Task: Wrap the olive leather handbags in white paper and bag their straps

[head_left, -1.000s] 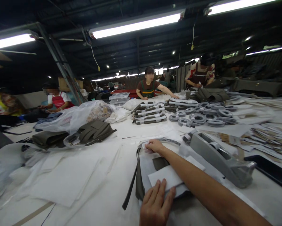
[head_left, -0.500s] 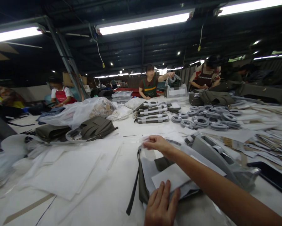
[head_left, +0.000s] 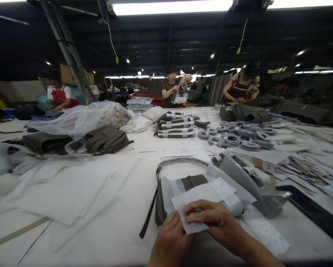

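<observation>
A dark olive bag (head_left: 161,207) lies before me, partly covered with white wrapping. Its strap (head_left: 149,213) hangs down at the left, and the wrapped handle (head_left: 183,160) arches behind it. Over the bag's front lies a white paper sheet (head_left: 194,198), bent at its near edge. My right hand (head_left: 218,222) is closed on this sheet from the right, fingers curled over it. Beside it, my left hand (head_left: 170,239) is closed at the sheet's lower left edge, close against the bag; some of its fingers are hidden.
A grey tape dispenser (head_left: 245,185) stands right of the bag, with a dark tray (head_left: 313,213) beyond. White sheets (head_left: 68,189) cover the left. Wrapped rolls (head_left: 233,139), strap bundles (head_left: 176,132) and olive bags (head_left: 107,140) lie farther back. Co-workers (head_left: 172,87) work across the table.
My right hand has come back from above the bag's handle to the paper. The sheet now bends at its near edge. My left hand has shifted slightly left and its fingers have closed.
</observation>
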Available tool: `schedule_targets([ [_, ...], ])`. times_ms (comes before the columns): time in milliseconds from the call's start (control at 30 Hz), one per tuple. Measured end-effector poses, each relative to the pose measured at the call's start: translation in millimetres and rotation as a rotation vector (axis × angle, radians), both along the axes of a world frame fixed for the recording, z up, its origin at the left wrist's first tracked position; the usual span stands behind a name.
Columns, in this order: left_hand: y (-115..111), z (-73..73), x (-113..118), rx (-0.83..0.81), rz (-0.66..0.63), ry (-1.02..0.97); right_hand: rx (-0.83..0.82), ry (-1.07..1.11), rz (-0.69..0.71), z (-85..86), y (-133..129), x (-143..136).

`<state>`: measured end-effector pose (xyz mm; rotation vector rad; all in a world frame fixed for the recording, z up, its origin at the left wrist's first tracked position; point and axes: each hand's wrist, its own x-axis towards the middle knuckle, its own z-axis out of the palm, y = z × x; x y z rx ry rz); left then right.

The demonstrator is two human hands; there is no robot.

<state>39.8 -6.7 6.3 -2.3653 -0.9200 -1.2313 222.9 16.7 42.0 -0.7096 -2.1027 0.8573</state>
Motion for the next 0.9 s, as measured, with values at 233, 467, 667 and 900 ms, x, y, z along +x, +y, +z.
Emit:
schedule_targets([
  [233, -6, -9.2, -5, -0.032, -0.007, 0.001, 0.105, 0.107, 0.027, -15.9, -15, 10],
  [467, -10, -13.1, -6, -0.116, -0.029, -0.012, 0.143, 0.149, 0.005, -23.7, -28, 10],
  [667, -9, -12.2, -8, -0.121, -0.022, 0.008, 0.184, 0.160, -0.032, -29.7, -39, 8],
  [900, -12, -18.9, -18, -0.096, -0.042, 0.019, 0.126, 0.205, -0.109, -43.4, -46, 7],
])
